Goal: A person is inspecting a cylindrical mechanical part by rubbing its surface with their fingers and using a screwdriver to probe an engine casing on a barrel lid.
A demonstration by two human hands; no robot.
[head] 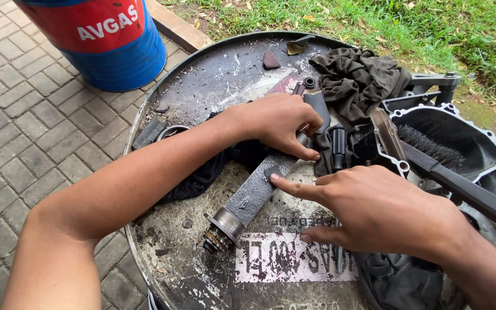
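1. A grey, rough-coated metal shaft lies on the drum-top surface, its long axis running diagonally; the geared collar end points toward the lower left, the other end toward the upper right.
2. The left hand curls over the shaft's upper end, fingers pressed together around it.
3. The right hand has its index finger extended, tip touching the shaft's middle, thumb spread below.
4. A dark rag, a bristle brush and a blue-and-red drum sit nearby.
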